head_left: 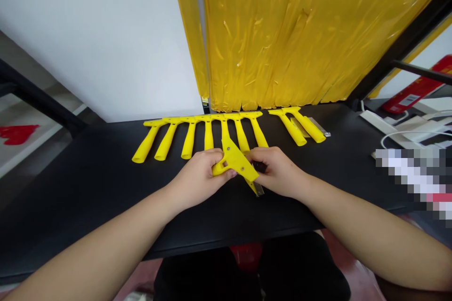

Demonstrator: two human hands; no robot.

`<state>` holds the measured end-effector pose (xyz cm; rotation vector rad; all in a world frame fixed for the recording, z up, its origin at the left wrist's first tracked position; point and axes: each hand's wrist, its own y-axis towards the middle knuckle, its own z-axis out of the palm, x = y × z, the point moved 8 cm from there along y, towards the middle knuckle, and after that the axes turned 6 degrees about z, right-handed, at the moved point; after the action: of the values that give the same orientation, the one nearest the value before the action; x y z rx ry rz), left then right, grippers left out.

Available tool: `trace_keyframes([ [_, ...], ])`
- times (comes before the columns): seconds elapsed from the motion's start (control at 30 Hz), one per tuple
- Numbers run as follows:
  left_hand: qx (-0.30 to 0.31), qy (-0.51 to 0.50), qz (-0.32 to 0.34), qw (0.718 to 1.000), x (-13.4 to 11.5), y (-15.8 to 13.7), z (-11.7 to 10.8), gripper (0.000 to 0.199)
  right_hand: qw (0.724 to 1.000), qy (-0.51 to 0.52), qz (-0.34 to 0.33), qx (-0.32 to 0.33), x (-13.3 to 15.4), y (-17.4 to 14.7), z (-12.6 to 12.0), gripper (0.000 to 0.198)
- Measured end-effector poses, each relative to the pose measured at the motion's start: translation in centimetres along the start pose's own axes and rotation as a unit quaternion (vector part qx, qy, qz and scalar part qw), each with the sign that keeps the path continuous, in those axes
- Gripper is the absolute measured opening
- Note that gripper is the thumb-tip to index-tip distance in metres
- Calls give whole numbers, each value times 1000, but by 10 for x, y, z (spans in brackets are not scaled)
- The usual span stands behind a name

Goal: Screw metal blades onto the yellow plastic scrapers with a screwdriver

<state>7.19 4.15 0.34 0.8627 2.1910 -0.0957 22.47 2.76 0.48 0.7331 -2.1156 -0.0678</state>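
Observation:
My left hand (203, 174) is closed around the short handle of a yellow scraper (238, 162). Its wide flat head, with small screws in it, points toward the lower right. At the head's far edge my right hand (277, 169) pinches with thumb and fingers; the fingertips are partly hidden behind the head. A thin clear or shiny strip (260, 189) sticks out below, and I cannot tell whether it is a blade or a cover. Beyond my hands, several yellow scrapers (167, 140) lie side by side, handles toward me. Two more scrapers (294, 127) lie apart to the right.
All this lies on a black tabletop (106, 207). Yellow plastic sheeting (282, 33) and a white panel (106, 33) stand along the back edge. On the right are a white power strip (384, 129) with cables and a red container (420, 84).

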Motion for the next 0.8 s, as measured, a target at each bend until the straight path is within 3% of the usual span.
trace_keyframes([
  [0.4,-40,-26,62,997,-11,-1,-3,15,999,-21,-47,-12,6,-2,4,7],
  [0.57,-25,-28,65,997,-12,-1,-1,14,996,-32,-84,-17,9,-4,1,3],
  [0.7,-14,-28,65,997,-10,-1,1,17,994,-35,-97,-35,12,-5,-3,10],
  [0.8,20,-25,74,997,-11,-1,7,18,994,-27,-104,-26,14,-5,-3,9],
])
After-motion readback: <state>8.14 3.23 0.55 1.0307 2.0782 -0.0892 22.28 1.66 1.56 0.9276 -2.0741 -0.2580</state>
